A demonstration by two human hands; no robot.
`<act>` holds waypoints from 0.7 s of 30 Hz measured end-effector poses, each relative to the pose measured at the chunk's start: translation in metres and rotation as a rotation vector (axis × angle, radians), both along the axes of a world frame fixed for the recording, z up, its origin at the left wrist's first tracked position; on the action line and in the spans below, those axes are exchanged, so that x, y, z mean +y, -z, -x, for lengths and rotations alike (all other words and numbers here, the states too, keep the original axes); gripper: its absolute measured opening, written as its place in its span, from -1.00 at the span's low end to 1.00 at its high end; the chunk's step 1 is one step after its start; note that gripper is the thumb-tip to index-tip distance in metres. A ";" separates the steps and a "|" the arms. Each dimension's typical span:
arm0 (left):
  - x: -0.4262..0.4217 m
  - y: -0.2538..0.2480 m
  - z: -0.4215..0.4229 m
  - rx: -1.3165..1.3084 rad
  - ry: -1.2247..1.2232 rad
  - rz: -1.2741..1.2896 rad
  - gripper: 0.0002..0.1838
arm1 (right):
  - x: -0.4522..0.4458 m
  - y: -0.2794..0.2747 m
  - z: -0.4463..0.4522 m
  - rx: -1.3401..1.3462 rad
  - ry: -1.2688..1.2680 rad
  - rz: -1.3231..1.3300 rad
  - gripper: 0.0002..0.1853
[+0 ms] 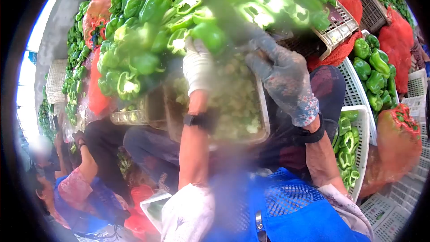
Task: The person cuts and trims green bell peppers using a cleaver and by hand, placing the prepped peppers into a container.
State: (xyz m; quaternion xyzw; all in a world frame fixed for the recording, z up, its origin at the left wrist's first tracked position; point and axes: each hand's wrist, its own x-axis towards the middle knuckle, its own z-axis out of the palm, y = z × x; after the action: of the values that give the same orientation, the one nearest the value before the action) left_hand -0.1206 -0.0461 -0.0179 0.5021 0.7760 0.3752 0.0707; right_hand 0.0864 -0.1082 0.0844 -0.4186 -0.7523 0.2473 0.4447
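My left hand (197,67), in a white glove, is at the lower edge of a heap of green peppers (150,6), its fingers closed on a green pepper (209,36). Beside its fingertips lies a cut pepper (178,41) with pale insides. My right hand (282,69), in a grey patterned glove, is to the right with fingers drawn together; what they hold is blurred. Below and between the hands, a tub (264,127) holds small pale green pieces, smeared in the view.
At the right stand a crate of whole peppers (349,69), a crate of cut peppers (365,152) and red mesh sacks (396,49). An empty-looking crate (56,80) is at the far left. Another person (83,188) sits at the lower left.
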 end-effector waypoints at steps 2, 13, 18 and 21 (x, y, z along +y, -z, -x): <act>0.000 -0.004 0.000 -0.007 -0.002 0.036 -0.43 | 0.002 -0.005 0.004 -0.058 -0.001 0.025 -0.48; -0.011 0.007 0.007 -0.374 0.092 -0.058 -0.42 | 0.025 0.071 0.008 -0.447 -0.120 -0.104 -0.46; 0.002 0.047 0.028 -0.113 0.175 -0.238 -0.47 | 0.007 0.073 -0.020 -0.386 0.020 -0.124 -0.45; -0.007 0.001 0.004 -0.516 0.129 -0.128 -0.26 | -0.010 0.071 -0.019 -0.343 -0.192 0.044 -0.36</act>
State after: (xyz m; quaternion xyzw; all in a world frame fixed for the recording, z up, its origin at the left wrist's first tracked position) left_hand -0.1249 -0.0530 -0.0193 0.4416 0.6733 0.5339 0.2580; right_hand 0.1056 -0.1182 0.0137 -0.3905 -0.8479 0.2302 0.2748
